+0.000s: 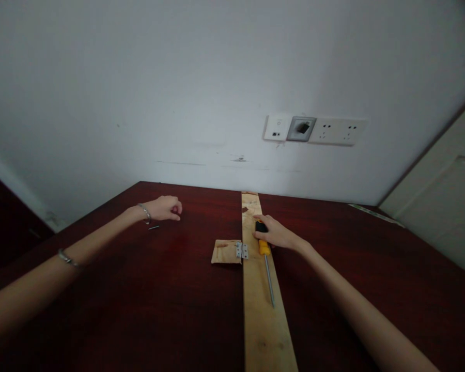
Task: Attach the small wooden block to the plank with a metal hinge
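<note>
My right hand [277, 232] is closed on the handle of a screwdriver [264, 247], black and yellow with a long steel shaft pointing toward me. The tool lies along a long wooden board [261, 305]. A metal hinge [242, 250] bridges that board and a small square wood piece [225, 252] on its left. Over the table's left part is my left hand [165, 208], its fingers curled in toward the thumb; whatever is in them is hidden. Close to its wrist lies a small dark metal rod or screw [154, 227].
The dark red table [158, 299] reaches back to a white wall [158, 93]. Sockets [335, 131] and a switch plate [276, 128] are set in that wall. A thin pale strip [375, 214] lies at the far right edge, beside a light panel [449, 201].
</note>
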Demonstrator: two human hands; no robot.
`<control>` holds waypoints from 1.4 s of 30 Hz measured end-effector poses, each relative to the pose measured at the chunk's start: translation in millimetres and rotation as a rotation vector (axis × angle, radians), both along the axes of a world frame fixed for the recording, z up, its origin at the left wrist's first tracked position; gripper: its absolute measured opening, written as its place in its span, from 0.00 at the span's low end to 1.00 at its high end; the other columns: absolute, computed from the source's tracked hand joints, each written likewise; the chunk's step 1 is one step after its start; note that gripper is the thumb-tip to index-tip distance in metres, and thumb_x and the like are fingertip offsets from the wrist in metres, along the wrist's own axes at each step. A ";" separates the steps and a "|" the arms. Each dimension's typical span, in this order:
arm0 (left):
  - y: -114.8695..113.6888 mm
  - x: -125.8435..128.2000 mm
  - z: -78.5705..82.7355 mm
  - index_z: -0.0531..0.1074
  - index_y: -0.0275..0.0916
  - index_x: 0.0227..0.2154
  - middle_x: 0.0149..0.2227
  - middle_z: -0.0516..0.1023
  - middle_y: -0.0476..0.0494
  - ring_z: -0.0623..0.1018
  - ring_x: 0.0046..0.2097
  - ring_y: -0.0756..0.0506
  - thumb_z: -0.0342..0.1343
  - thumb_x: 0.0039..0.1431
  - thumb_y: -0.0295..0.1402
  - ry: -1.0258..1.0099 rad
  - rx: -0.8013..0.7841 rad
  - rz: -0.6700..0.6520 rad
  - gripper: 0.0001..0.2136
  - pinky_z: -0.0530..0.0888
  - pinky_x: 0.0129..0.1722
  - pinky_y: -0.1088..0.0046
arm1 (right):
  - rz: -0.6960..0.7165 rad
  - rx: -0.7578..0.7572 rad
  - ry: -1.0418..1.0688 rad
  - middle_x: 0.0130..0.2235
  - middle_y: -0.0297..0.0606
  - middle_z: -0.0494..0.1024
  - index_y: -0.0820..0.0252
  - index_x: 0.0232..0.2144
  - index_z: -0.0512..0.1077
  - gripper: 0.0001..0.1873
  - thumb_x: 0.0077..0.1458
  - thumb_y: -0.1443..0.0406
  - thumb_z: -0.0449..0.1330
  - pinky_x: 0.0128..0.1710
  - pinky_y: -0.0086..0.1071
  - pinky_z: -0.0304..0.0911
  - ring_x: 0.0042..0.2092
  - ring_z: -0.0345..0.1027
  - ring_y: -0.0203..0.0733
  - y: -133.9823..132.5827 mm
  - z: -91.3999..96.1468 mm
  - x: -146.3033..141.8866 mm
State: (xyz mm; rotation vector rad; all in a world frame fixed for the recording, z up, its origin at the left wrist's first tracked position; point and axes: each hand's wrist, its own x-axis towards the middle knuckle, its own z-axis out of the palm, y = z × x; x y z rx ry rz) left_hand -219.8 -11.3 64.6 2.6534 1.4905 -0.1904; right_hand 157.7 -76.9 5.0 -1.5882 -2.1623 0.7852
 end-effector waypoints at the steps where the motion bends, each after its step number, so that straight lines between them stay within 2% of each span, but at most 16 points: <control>1: -6.6 15.4 2.5 0.73 0.36 0.36 0.36 0.73 0.42 0.71 0.39 0.45 0.55 0.50 0.42 -0.035 0.000 -0.071 0.15 0.66 0.38 0.73 | -0.010 -0.030 0.021 0.49 0.51 0.63 0.66 0.59 0.55 0.35 0.51 0.60 0.57 0.29 0.32 0.68 0.42 0.66 0.44 -0.9 0.9 -0.8; 3: -21.3 46.3 4.0 0.70 0.33 0.44 0.42 0.71 0.39 0.70 0.43 0.43 0.56 0.50 0.46 -0.097 -0.038 -0.179 0.23 0.66 0.42 0.72 | -0.027 -0.077 0.061 0.50 0.53 0.61 0.65 0.60 0.53 0.36 0.51 0.60 0.56 0.20 0.28 0.66 0.39 0.66 0.43 -2.8 3.0 -2.5; 6: -41.5 87.4 -2.2 0.62 0.33 0.54 0.49 0.68 0.35 0.67 0.49 0.40 0.57 0.47 0.51 -0.101 -0.122 -0.333 0.35 0.63 0.49 0.68 | -0.039 -0.100 0.082 0.51 0.53 0.60 0.66 0.59 0.53 0.35 0.51 0.61 0.57 0.18 0.26 0.65 0.38 0.66 0.42 -5.3 6.2 -4.8; 9: -53.9 117.7 -14.9 0.57 0.29 0.57 0.51 0.65 0.32 0.65 0.51 0.37 0.57 0.44 0.54 -0.033 -0.159 -0.426 0.42 0.62 0.50 0.66 | -0.060 -0.117 0.090 0.51 0.52 0.60 0.63 0.59 0.53 0.35 0.51 0.61 0.57 0.18 0.24 0.67 0.39 0.66 0.41 -6.1 7.1 -5.6; 13: -60.7 139.2 -32.2 0.54 0.28 0.59 0.51 0.63 0.31 0.64 0.51 0.36 0.58 0.40 0.57 0.029 -0.150 -0.454 0.48 0.63 0.50 0.66 | -0.066 -0.106 0.090 0.51 0.51 0.60 0.62 0.59 0.54 0.37 0.49 0.58 0.60 0.17 0.23 0.66 0.38 0.67 0.39 -5.2 5.7 -4.7; 17: -64.5 143.0 -40.3 0.55 0.29 0.57 0.51 0.62 0.32 0.64 0.51 0.36 0.60 0.37 0.57 0.041 -0.181 -0.417 0.49 0.63 0.50 0.66 | -0.089 -0.057 0.052 0.50 0.52 0.61 0.64 0.57 0.56 0.37 0.46 0.59 0.61 0.16 0.24 0.65 0.34 0.67 0.37 -6.2 7.4 -4.9; 21: -65.2 140.3 -40.9 0.55 0.28 0.57 0.50 0.61 0.32 0.63 0.51 0.37 0.61 0.39 0.55 0.046 -0.225 -0.404 0.47 0.63 0.50 0.66 | -0.192 -0.006 0.002 0.47 0.53 0.66 0.68 0.53 0.61 0.34 0.45 0.60 0.61 0.15 0.23 0.63 0.32 0.68 0.37 -8.4 10.4 -8.0; 26: -62.3 139.6 -40.4 0.59 0.30 0.54 0.46 0.62 0.36 0.63 0.48 0.39 0.62 0.41 0.50 0.028 -0.253 -0.408 0.40 0.64 0.48 0.67 | -0.233 -0.004 0.017 0.41 0.47 0.73 0.65 0.46 0.66 0.26 0.44 0.61 0.61 0.14 0.23 0.62 0.29 0.69 0.37 -9.4 8.9 -11.1; 33: -63.3 139.6 -40.2 0.61 0.35 0.51 0.44 0.62 0.41 0.62 0.48 0.40 0.63 0.41 0.49 -0.051 -0.257 -0.416 0.36 0.64 0.47 0.68 | -0.257 0.098 -0.073 0.35 0.43 0.77 0.63 0.41 0.71 0.21 0.42 0.61 0.62 0.19 0.23 0.61 0.27 0.71 0.37 -7.7 4.4 -10.6; 38: -62.0 138.8 -41.8 0.60 0.35 0.52 0.44 0.61 0.41 0.62 0.48 0.40 0.62 0.41 0.49 -0.071 -0.263 -0.430 0.37 0.63 0.48 0.68 | -0.255 0.044 0.006 0.36 0.43 0.77 0.65 0.43 0.71 0.23 0.43 0.62 0.61 0.16 0.25 0.62 0.22 0.69 0.35 -6.7 12.3 -9.8; 42: -60.4 138.6 -42.5 0.61 0.34 0.52 0.44 0.61 0.41 0.62 0.47 0.40 0.63 0.40 0.49 -0.069 -0.261 -0.444 0.38 0.63 0.48 0.68 | -0.262 0.053 0.183 0.34 0.41 0.76 0.67 0.47 0.69 0.26 0.44 0.63 0.61 0.17 0.26 0.65 0.23 0.70 0.36 -6.5 31.1 -5.4</control>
